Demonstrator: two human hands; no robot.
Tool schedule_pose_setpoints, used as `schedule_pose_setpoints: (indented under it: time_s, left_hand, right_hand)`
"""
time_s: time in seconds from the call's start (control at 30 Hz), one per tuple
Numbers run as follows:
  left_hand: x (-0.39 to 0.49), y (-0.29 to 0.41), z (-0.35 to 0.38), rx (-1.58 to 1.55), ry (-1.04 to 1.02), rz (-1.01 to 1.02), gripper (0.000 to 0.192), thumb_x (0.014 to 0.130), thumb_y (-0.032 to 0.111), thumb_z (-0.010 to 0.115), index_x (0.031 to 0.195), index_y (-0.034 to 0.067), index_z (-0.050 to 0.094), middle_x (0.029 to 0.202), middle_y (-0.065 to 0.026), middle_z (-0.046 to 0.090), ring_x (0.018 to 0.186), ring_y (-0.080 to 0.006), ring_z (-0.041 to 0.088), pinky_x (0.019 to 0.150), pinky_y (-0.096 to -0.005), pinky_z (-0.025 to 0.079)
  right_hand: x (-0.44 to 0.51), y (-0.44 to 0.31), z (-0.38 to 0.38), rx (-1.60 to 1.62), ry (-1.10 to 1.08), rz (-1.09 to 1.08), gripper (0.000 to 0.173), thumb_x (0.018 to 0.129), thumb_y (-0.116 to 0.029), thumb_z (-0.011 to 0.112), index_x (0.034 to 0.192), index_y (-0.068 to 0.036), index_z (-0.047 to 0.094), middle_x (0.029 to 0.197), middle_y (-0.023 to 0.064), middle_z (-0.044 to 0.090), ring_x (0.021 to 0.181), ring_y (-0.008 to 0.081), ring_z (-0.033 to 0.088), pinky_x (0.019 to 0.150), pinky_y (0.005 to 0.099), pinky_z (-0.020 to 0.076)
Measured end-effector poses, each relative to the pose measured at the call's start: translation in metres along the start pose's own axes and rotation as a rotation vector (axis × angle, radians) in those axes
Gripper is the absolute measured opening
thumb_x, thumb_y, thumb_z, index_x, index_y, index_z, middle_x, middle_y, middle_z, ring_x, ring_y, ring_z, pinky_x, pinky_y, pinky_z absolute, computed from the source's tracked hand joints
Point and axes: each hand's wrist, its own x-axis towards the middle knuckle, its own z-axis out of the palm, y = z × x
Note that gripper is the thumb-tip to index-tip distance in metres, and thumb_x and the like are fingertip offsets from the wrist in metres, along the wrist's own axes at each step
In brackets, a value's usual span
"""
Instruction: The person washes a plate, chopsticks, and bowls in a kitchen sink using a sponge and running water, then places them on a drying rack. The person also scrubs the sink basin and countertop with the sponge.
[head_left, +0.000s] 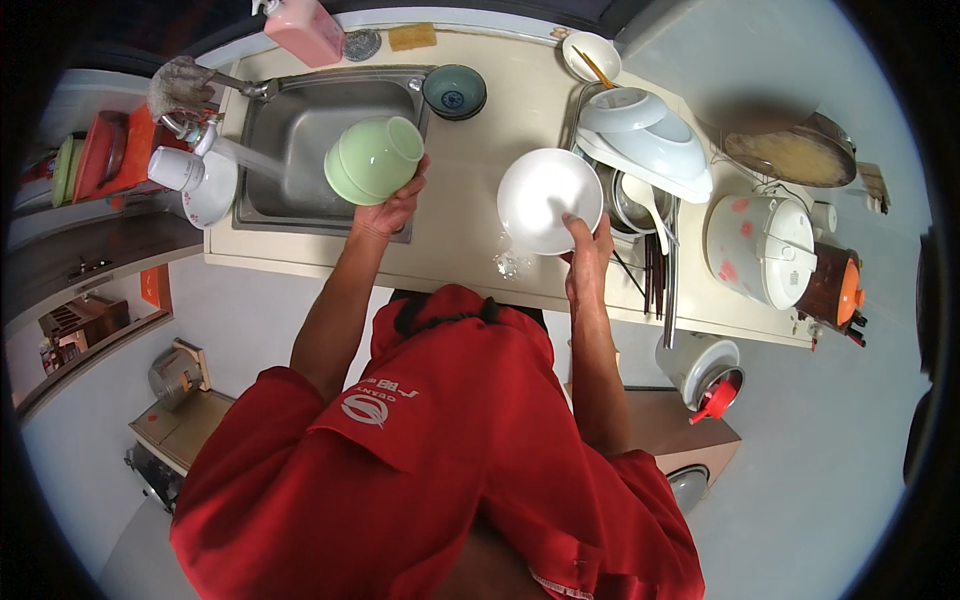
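My left hand grips two nested pale green bowls, tilted over the right side of a stainless steel sink. Their bases face right and the lower fingers are partly hidden behind them. In my right hand is a white bowl, thumb over its rim, inner side towards me, above the counter near the dish rack. Water runs from a faucet at the left into the sink. Dark green bowls, stacked, stand beside the sink's back right corner.
A rack at the right carries white dishes, a white spoon and chopsticks. Behind it stands a small white bowl. A rice cooker is further right. A pink pump bottle and sponge line the back. Water wets the counter.
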Motion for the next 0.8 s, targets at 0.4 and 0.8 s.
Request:
schedule_pose_setpoints:
  time_s: [0.4, 0.8]
  left_hand:
    - [0.05, -0.07, 0.074, 1.489, 0.337, -0.078, 0.053, 0.096, 0.009, 0.07, 0.145, 0.001, 0.052, 0.129, -0.0106, 0.067, 0.119, -0.0187, 0.063, 0.102, -0.0337, 0.051]
    - [0.063, -0.137, 0.052, 1.79, 0.363, -0.181, 0.051, 0.095, 0.018, 0.071, 0.137, -0.004, 0.052, 0.12, -0.0157, 0.066, 0.109, -0.0253, 0.064, 0.096, -0.0372, 0.051]
  right_hand:
    - [-0.007, 0.017, 0.012, -0.061, 0.101, -0.065, 0.086, 0.087, -0.049, 0.082, 0.142, 0.007, 0.046, 0.115, 0.0195, 0.062, 0.098, 0.0239, 0.064, 0.084, 0.0349, 0.0549]
    - [-0.022, 0.055, -0.019, -0.292, 0.292, -0.304, 0.07, 0.095, -0.046, 0.075, 0.137, 0.005, 0.054, 0.124, 0.0146, 0.055, 0.106, 0.0204, 0.054, 0.094, 0.0359, 0.0471]
